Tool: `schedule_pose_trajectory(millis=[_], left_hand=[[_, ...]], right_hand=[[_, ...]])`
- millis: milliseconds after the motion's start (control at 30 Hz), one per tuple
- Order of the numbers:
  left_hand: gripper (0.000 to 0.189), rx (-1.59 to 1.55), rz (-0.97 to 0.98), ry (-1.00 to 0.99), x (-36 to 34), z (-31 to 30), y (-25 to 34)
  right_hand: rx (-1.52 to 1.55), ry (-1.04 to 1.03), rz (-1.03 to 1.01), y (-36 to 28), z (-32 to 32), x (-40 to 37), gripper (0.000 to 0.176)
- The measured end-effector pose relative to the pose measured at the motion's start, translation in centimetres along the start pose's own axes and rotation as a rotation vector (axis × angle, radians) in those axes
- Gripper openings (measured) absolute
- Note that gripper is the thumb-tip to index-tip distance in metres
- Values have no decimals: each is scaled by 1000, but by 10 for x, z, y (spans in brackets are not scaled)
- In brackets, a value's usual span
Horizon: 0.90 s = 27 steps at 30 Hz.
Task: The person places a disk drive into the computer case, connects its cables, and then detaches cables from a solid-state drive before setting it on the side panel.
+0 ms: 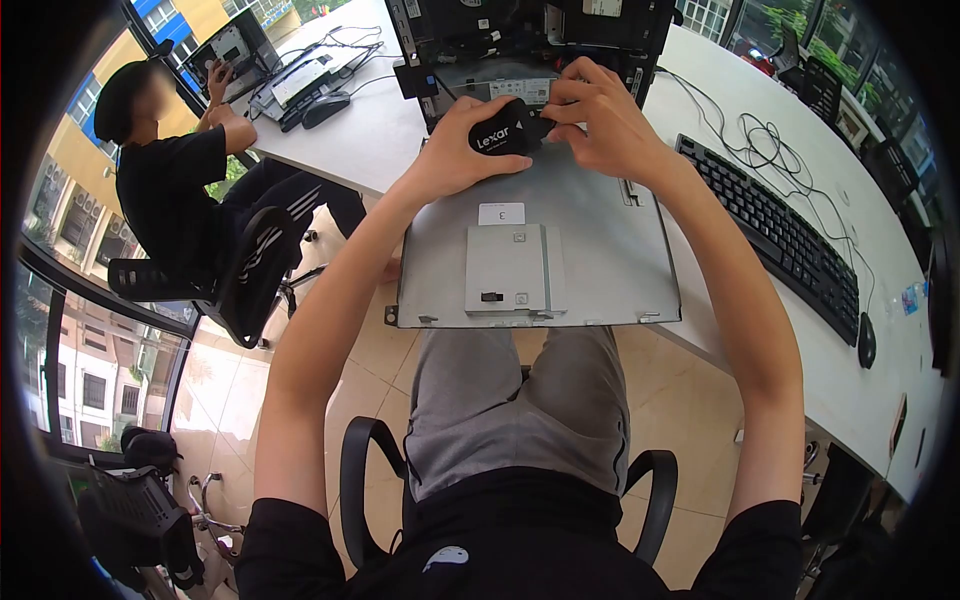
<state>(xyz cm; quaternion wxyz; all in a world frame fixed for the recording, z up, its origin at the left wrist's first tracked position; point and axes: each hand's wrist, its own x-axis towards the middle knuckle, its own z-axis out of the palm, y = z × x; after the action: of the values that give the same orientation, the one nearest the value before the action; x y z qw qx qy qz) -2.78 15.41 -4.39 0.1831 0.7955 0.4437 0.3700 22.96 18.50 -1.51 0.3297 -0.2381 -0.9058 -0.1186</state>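
My left hand [450, 150] is wrapped round a black, flat Lexar-branded drive [496, 138], thumb along its near edge. At the drive's right end, the bent fingers of my right hand [605, 118] pinch a small black piece [535, 124] that looks like a connector. Both hands are over the far part of a grey metal side panel [610, 270], which lies flat and juts past the desk edge over my lap. Just behind the hands stands an open computer case [465, 75] with its inside facing me.
To the right on the white desk [850, 205] are a black keyboard [785, 235], a mouse [867, 340] and loose cables [775, 165]. At the left, a seated person [165, 180] works on another open computer [232, 55]. Chair armrests [365, 490] flank my legs.
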Motion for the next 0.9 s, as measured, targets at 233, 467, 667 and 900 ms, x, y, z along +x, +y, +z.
schedule_pose_trajectory(millis=[233,467,667,900], left_hand=[[91,-26,-4,-21,4,-1,1],[93,112,-30,67,-2,0,9],[81,307,129,202,-9,-2,19],[39,437,357,425,-2,-20,14]], right_hand=[[63,41,3,2,10,-3,19],[10,-23,33,4,1,-2,24],[16,52,33,6,-3,1,26],[44,276,184,8,9,10,23]])
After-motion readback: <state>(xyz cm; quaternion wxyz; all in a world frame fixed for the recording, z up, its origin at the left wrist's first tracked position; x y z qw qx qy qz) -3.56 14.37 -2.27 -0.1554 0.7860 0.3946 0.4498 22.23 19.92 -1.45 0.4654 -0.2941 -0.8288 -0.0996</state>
